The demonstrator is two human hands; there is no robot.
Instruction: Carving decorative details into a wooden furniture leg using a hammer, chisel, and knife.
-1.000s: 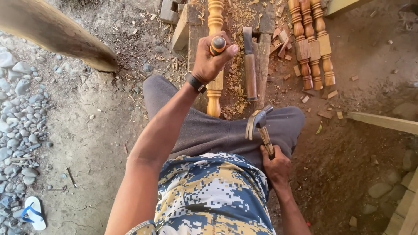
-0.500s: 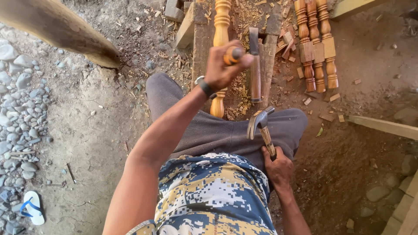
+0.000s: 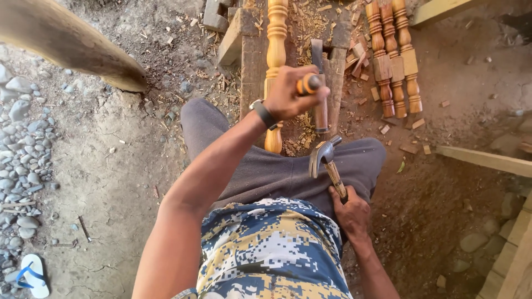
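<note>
Overhead, the left hand (image 3: 291, 94) grips an orange-handled chisel (image 3: 308, 84) above the turned post (image 3: 275, 66); the right hand (image 3: 350, 210) clasps a hammer (image 3: 327, 160), resting ready on the lap.

We see an orange-handled chisel (image 3: 308, 84), a grey steel claw hammer (image 3: 327, 160) on a tan wooden handle, a honey-brown turned spindle (image 3: 275, 39), a black wristband (image 3: 264, 114), grey shorts (image 3: 266, 171), and a shirt (image 3: 271, 249) in blue, yellow and white pixel camouflage.
</note>
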